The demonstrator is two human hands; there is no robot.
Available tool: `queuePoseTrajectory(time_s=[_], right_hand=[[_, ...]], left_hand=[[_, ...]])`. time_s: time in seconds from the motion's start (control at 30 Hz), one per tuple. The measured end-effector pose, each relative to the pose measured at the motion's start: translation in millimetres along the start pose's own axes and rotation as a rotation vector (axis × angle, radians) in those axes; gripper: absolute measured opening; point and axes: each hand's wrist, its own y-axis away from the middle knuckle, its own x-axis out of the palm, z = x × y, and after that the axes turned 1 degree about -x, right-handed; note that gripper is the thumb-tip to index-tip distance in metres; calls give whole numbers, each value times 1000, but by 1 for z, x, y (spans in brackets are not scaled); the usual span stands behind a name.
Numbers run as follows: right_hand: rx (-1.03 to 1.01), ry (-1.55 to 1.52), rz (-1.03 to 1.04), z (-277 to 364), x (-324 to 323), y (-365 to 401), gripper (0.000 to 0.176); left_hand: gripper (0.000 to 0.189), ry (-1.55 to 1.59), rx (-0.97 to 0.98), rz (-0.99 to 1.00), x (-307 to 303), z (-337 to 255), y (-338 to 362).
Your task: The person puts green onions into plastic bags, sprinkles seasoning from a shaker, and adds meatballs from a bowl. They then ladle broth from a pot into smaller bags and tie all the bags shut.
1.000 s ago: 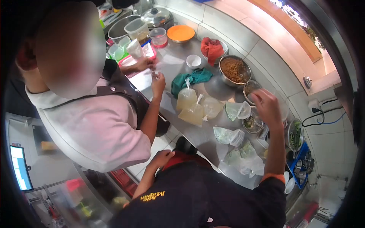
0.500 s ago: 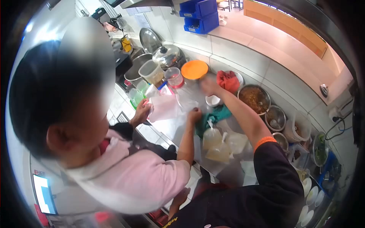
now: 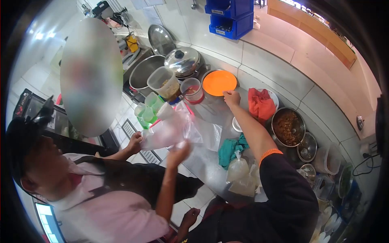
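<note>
My right hand (image 3: 231,98), below an orange cuff, is closed at the near edge of a round orange lid (image 3: 219,82), its fingertips on the rim. The lid lies over a steel pot. Low in the view my left hand (image 3: 191,217) hangs beside the counter with its fingers curled and nothing visible in it. A green cloth (image 3: 230,153), a white bowl (image 3: 237,124) partly behind my forearm, and tied plastic bags of pale liquid (image 3: 238,169) lie near my right arm. A red cloth (image 3: 260,104) rests on a white container.
A co-worker (image 3: 109,190) on the left holds a clear plastic bag (image 3: 164,135) with both hands. Behind are plastic tubs (image 3: 163,82) and a lidded steel pot (image 3: 182,61). Steel bowls of food (image 3: 288,126) line the right side, below blue bins (image 3: 231,24).
My right hand has come to the orange lid's near edge. The co-worker has leaned back to the left, the bag still in their hands. The camera view has shifted.
</note>
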Motion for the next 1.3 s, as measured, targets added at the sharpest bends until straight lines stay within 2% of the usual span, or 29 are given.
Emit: queuePoseTrajectory(time_s=[0.03, 0.07, 0.1, 0.2, 0.3, 0.4, 0.5, 0.6, 0.7, 0.8, 0.9, 1.1, 1.2, 1.3], right_hand=[[-76, 49, -47, 5, -6, 8, 24], [-154, 97, -94, 11, -14, 15, 22], [-235, 146, -139, 21, -23, 23, 21], [-36, -34, -79, 43, -45, 41, 20], [19, -293, -50, 46, -57, 51, 25], [38, -387, 0, 58, -66, 73, 26], [6, -190, -7, 39, -65, 78, 25], [54, -278, 77, 37, -51, 91, 23], [15, -85, 187, 19, -38, 94, 25], [284, -410, 264, 80, -29, 129, 25], [165, -336, 296, 45, -7, 139, 25], [198, -480, 154, 0, 11, 132, 27], [65, -280, 157, -31, 16, 120, 19], [306, 104, 288, 16, -1, 126, 20]], left_hand=[[39, -10, -3, 23, -2, -1, -8], [37, 27, 89, 1, -3, -2, -14], [36, 53, 72, 7, -6, -5, -21], [33, 111, 77, 30, -15, -16, -36], [32, 185, 111, 86, -17, -21, -48], [31, 177, 100, 120, -22, -28, -52], [32, 192, 106, 142, -26, -28, -58], [31, 203, 91, 157, -28, -25, -62], [30, 204, 57, 138, -35, -32, -60], [28, 363, 116, 157, -29, -8, -71], [25, 388, 107, 158, -30, -8, -68], [22, 478, 79, 171, -34, -8, -62], [21, 498, 103, 183, -30, 1, -63], [20, 512, 115, 171, -30, 2, -56]])
